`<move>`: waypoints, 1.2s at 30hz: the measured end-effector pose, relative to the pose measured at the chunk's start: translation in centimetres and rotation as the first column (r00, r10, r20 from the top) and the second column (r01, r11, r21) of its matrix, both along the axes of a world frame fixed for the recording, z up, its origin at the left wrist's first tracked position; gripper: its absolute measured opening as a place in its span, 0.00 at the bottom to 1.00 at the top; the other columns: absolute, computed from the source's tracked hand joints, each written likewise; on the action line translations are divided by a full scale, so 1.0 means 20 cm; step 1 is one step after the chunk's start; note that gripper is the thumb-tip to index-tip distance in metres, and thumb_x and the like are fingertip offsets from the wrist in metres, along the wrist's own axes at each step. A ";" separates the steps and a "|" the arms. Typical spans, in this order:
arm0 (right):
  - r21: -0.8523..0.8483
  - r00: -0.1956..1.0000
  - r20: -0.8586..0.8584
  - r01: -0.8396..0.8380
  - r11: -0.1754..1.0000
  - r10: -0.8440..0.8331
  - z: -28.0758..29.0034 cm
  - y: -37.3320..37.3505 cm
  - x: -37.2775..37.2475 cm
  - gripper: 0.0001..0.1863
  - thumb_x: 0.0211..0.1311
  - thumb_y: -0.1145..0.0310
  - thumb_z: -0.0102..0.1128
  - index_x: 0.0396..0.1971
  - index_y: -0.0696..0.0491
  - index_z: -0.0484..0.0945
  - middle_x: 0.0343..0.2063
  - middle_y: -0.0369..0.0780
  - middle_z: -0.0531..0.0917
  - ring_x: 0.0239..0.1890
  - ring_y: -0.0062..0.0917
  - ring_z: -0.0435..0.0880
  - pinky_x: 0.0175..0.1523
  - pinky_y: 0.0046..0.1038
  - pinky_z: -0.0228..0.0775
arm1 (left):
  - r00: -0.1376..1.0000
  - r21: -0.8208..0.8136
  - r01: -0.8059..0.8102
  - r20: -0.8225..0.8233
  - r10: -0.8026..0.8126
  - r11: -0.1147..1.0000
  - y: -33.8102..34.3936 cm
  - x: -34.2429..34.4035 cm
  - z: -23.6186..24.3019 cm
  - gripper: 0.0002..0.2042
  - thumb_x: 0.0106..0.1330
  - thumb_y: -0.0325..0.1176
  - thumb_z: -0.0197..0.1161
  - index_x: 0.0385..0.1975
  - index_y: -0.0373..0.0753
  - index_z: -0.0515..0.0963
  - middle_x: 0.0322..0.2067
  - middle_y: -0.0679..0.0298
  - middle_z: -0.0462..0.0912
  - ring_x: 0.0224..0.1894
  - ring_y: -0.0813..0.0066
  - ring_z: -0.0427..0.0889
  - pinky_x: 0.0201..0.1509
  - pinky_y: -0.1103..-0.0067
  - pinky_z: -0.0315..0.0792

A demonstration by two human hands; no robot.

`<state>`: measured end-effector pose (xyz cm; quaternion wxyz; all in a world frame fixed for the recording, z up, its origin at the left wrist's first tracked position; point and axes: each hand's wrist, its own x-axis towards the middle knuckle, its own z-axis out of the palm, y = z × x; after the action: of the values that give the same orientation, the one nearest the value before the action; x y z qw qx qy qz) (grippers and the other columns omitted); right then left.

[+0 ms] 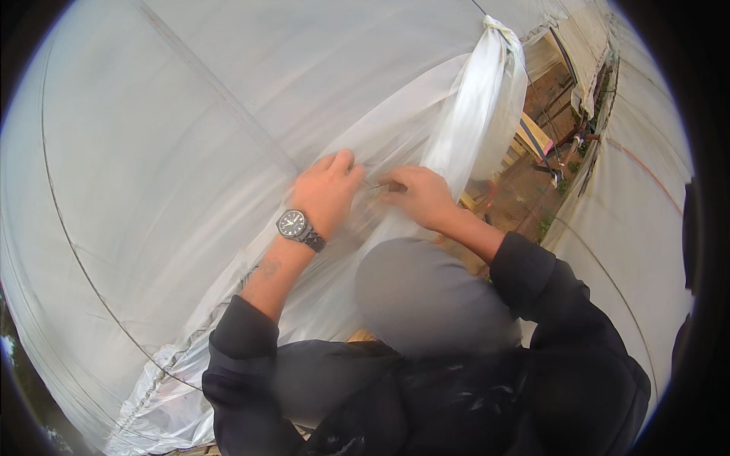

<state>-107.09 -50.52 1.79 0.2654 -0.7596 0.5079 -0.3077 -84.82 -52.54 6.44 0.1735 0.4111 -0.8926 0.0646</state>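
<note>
Translucent plastic sheeting (190,144) spreads in front of me, with both hands close together against it. My left hand (328,194), with a dark wristwatch (293,224) on its wrist, is closed in a pinch. Facing it a short way to the right, my right hand (420,196) has thumb and fingers pressed together. A short thin dark strand (370,185) shows between the two sets of fingertips, and both seem to grip it; wire or cord, I cannot tell. Just beyond my right hand hangs a gathered, whiter fold of plastic (475,99), knotted at its top.
Right of the fold, an opening shows brown soil (525,201), wooden pieces (532,137) and some green plants. More plastic sheeting (639,205) slopes down at the far right. A thin dark line (84,266) curves across the left sheeting. My knee (430,296) rises below my hands.
</note>
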 end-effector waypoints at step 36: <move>-0.593 0.971 -0.236 -0.173 0.787 0.036 -0.11 -0.15 -0.03 0.26 0.52 0.78 0.71 0.53 0.51 0.81 0.54 0.40 0.80 0.62 0.40 0.74 0.66 0.41 0.64 | 0.990 -0.296 0.015 -0.126 -0.055 0.955 0.20 -0.14 -0.22 0.04 0.59 0.36 0.63 0.29 0.45 0.78 0.33 0.69 0.77 0.41 0.70 0.76 0.39 0.74 0.71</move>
<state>-107.69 -53.55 -0.44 -0.0320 -0.8599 0.3638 -0.3567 -87.65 -48.57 1.98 0.2929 0.3683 -0.8667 0.1659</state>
